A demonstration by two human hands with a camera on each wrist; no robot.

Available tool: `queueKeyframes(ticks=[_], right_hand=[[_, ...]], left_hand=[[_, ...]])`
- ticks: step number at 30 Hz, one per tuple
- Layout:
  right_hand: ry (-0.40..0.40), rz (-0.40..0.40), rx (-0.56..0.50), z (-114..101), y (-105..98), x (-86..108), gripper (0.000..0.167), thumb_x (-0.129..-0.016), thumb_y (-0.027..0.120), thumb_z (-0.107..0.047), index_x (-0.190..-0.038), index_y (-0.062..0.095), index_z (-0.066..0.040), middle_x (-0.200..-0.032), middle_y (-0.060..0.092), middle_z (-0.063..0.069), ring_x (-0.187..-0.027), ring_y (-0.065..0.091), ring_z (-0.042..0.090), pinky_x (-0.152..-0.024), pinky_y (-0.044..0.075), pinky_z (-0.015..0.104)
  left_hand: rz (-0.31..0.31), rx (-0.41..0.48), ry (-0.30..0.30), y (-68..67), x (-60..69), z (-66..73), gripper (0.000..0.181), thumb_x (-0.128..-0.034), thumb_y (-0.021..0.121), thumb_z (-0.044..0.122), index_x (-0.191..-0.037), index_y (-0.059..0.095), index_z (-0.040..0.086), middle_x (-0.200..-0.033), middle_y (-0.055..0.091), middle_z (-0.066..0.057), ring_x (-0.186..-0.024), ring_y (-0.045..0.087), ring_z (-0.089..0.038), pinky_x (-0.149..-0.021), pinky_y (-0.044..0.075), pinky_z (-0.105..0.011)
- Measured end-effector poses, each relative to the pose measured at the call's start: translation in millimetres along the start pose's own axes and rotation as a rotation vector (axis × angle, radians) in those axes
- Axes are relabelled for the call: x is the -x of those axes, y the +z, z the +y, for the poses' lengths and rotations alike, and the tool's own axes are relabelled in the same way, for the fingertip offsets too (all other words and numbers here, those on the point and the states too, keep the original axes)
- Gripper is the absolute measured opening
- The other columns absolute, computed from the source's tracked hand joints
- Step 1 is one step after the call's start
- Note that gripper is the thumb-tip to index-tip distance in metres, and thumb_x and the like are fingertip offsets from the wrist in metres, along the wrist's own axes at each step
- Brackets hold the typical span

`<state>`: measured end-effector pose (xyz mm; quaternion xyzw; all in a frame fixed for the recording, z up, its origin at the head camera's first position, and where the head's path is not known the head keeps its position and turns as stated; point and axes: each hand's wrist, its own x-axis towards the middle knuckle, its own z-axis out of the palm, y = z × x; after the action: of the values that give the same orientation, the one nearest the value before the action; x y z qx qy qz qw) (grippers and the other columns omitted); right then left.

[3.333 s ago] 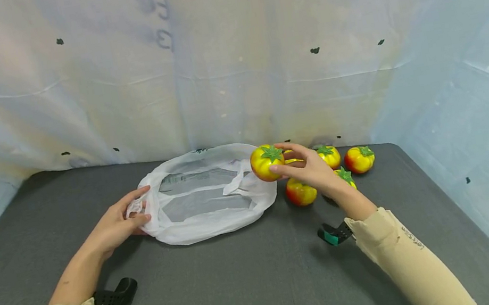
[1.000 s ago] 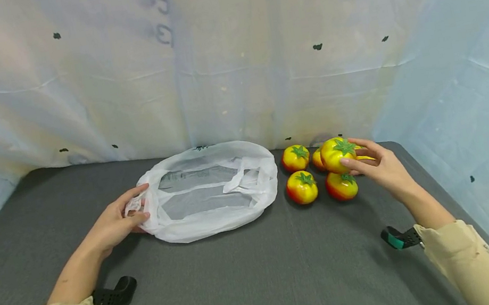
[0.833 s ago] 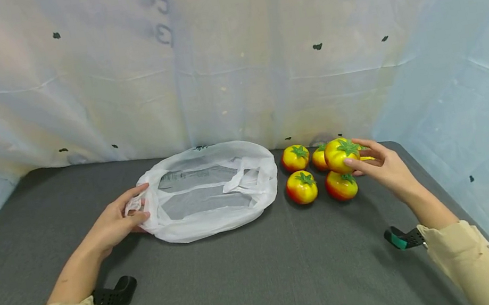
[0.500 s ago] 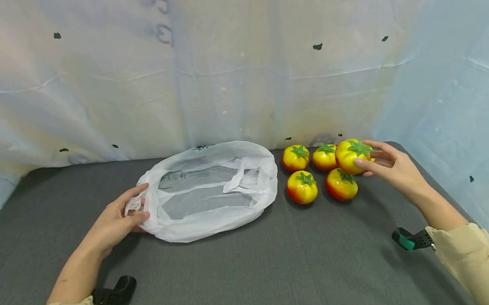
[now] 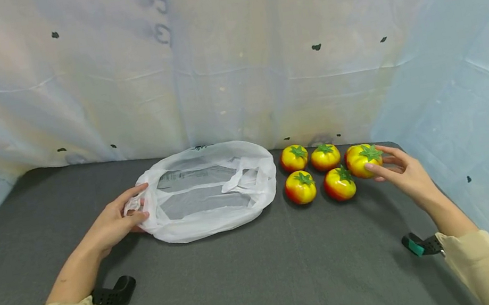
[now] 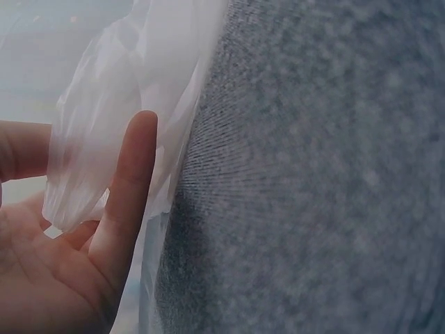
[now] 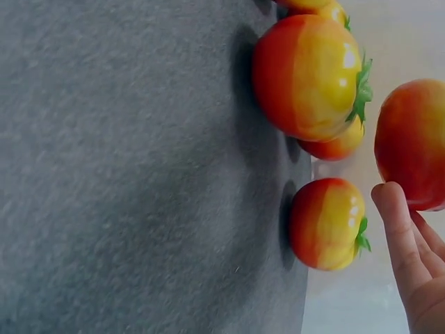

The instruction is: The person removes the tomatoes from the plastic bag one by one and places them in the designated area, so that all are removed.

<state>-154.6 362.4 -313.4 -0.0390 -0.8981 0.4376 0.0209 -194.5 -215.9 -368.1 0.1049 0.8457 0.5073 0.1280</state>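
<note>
In the head view, my left hand [image 5: 117,219] grips the left end of a white plastic bag [image 5: 210,227], which lies with its mouth spread open. The left wrist view shows thumb and fingers around the thin bunched plastic [image 6: 90,139]. Off to the right, my right hand [image 5: 405,174] holds a yellow-red tomato [image 5: 362,162] with a green leafy top between thumb and fingers. The right wrist view has this held tomato [image 7: 417,142] raised off the table. Another tomato [image 5: 348,154] is mostly hidden behind it.
Two tomatoes, one behind [image 5: 294,157] and one in front [image 5: 300,188], sit just right of the bag. Two more, at the back [image 5: 325,158] and front [image 5: 339,184], stand closer to my right hand. A grey table [image 5: 247,287] meets pale sheeting [image 5: 230,68] behind and at the sides.
My right hand, holding a tomato, has gone from the bag's right edge to the right, over the tomatoes, and slightly lower in the view. My left hand and the bag stay put.
</note>
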Motion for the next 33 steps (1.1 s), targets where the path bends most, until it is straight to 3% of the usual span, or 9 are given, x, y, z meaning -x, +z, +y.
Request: queueKeyframes(ticks=[9,17,22,26,33], right_hand=[[0.031,0.009,0.038,10.7,-2.8,3.9,0.073,-0.093,0.060,-0.042,-0.151,0.028,-0.012,-0.144,0.035,0.028,-0.083,0.058,-0.014,-0.075,0.052,0.016],[0.068,-0.007,0.085,22.4,-4.2,8.3,0.075,-0.093,0.057,-0.046,-0.152,0.025,-0.012,-0.146,0.033,0.029,-0.084,0.055,-0.016,-0.089,0.052,0.044],[0.093,0.019,0.087,27.8,-2.2,9.0,0.075,-0.092,0.059,-0.047,-0.152,0.028,-0.014,-0.145,0.035,0.028,-0.082,0.056,-0.015,-0.091,0.050,0.049],[0.101,-0.015,0.089,32.0,-1.3,8.4,0.078,-0.092,0.058,-0.048,-0.153,0.024,-0.011,-0.146,0.034,0.030,-0.082,0.055,-0.017,-0.094,0.046,0.054],[0.131,-0.026,0.093,54.0,-1.1,0.9,0.082,-0.087,0.061,-0.056,-0.151,0.029,-0.016,-0.146,0.035,0.029,-0.086,0.057,-0.011,-0.083,0.056,0.037]], left_hand=[[0.004,-0.005,0.002,-0.7,1.7,1.5,0.069,-0.0959,0.054,0.010,-0.154,0.018,0.010,-0.089,0.050,-0.006,-0.082,0.053,-0.008,-0.073,0.054,-0.027],[0.008,-0.001,-0.007,-0.2,0.9,0.2,0.069,-0.0959,0.054,0.010,-0.154,0.018,0.011,-0.088,0.050,-0.006,-0.080,0.052,-0.007,-0.072,0.054,-0.026],[0.007,-0.002,-0.006,0.2,0.6,1.0,0.068,-0.0963,0.054,0.011,-0.154,0.018,0.011,-0.103,0.051,-0.013,-0.083,0.054,-0.006,-0.073,0.054,-0.027],[0.012,-0.012,-0.015,-0.3,0.9,1.0,0.068,-0.0961,0.054,0.011,-0.154,0.018,0.012,-0.102,0.051,-0.013,-0.082,0.054,-0.007,-0.073,0.054,-0.027],[0.014,-0.011,-0.028,-0.8,0.5,-0.7,0.069,-0.0962,0.054,0.012,-0.155,0.018,0.012,-0.102,0.055,-0.013,-0.083,0.055,-0.007,-0.073,0.054,-0.027]])
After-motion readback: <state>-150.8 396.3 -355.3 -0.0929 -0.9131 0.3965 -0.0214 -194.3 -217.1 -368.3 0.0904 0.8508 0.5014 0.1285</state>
